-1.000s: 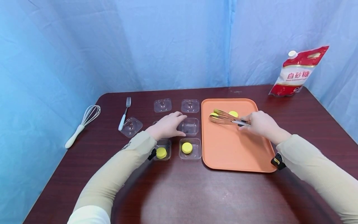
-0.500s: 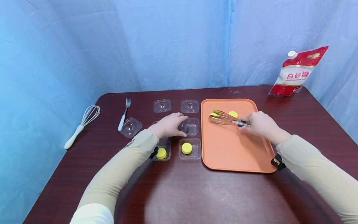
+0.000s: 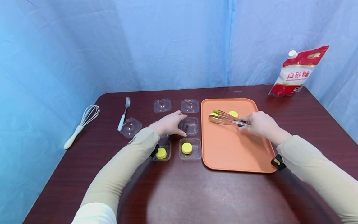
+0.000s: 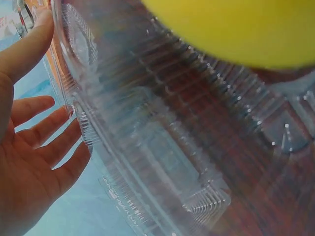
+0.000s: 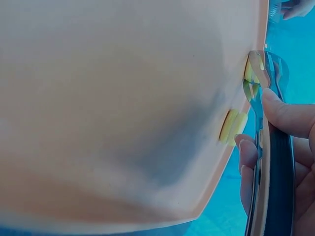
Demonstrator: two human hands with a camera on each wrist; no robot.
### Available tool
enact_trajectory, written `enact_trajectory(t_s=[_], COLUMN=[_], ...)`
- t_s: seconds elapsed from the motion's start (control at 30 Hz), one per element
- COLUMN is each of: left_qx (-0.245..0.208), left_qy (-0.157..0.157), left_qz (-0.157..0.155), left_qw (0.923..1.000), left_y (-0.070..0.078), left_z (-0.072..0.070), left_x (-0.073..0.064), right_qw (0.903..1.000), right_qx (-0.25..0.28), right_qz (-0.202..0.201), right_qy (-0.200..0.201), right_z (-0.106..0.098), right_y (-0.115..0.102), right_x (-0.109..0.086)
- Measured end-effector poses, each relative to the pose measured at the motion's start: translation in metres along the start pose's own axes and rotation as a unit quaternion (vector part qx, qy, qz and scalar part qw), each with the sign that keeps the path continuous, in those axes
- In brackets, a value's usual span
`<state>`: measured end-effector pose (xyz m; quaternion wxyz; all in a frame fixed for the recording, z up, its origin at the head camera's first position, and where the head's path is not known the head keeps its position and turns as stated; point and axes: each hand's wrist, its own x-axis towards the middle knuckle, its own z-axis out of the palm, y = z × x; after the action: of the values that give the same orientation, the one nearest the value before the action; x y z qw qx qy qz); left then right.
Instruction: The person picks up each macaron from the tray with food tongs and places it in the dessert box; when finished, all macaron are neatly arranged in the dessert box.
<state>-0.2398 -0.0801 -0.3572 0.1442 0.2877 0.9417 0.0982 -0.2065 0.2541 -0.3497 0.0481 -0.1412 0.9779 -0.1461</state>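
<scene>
My right hand (image 3: 263, 124) grips metal tongs (image 3: 223, 117) low over the orange tray (image 3: 226, 149). The tong heads lie to either side of a yellow macaron (image 5: 250, 73) near the tray's edge. Closer to my right fingers sits another yellow macaron (image 3: 233, 114). My left hand (image 3: 169, 123) reaches over the clear plastic containers, fingers and thumb spread apart at a container (image 3: 193, 126) beside the tray. In front of it, two more containers (image 3: 197, 154) each hold a yellow macaron (image 3: 186, 148). Part of another container is hidden under my left hand.
Two clear lids (image 3: 190, 106) lie at the back, and a third lid (image 3: 131, 127) is by the fork (image 3: 124, 114). Far left lies a whisk (image 3: 82, 126). A red and white sugar bag (image 3: 298, 73) stands in the back right corner of the table (image 3: 195, 196).
The left forearm has shifted slightly to the right, while its hand stays by the same container. My right hand and the tongs hold almost still around the macaron.
</scene>
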Motion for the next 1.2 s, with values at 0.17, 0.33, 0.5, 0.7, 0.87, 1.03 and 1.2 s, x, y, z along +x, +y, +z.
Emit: enact_trajectory(t_s=[0.17,0.33,0.5,0.7,0.87,1.03,1.2], left_qx=[-0.01,-0.011,-0.015,-0.012,-0.015,-0.017,-0.015], left_qy=[-0.015,-0.02,-0.023,-0.023,-0.022,-0.018,-0.017], left_qz=[0.001,-0.002,-0.008,-0.008,-0.013,-0.013,-0.012], left_qw=[0.9998,0.9997,0.9996,0.9996,0.9996,0.9996,0.9997], left_y=[0.0,0.001,0.002,0.003,0.003,0.002,0.002], left_z=[-0.002,-0.002,-0.001,-0.001,-0.001,0.0,0.0], left_x=[0.002,0.004,0.003,0.002,0.002,0.002,0.002], right_qw=[1.0,0.9998,0.9996,0.9988,0.9991,0.9988,0.998], right_qx=[-0.005,-0.016,-0.022,-0.039,-0.03,-0.027,-0.024], right_qz=[-0.001,-0.003,0.001,-0.006,0.002,-0.002,-0.012], right_qy=[0.005,0.012,0.018,0.029,0.029,0.042,0.057], right_z=[-0.001,-0.003,-0.005,-0.005,-0.006,-0.008,-0.01], right_y=[-0.001,-0.001,-0.002,-0.001,0.0,0.0,-0.002], right_x=[-0.001,-0.002,-0.004,-0.008,-0.012,-0.015,-0.018])
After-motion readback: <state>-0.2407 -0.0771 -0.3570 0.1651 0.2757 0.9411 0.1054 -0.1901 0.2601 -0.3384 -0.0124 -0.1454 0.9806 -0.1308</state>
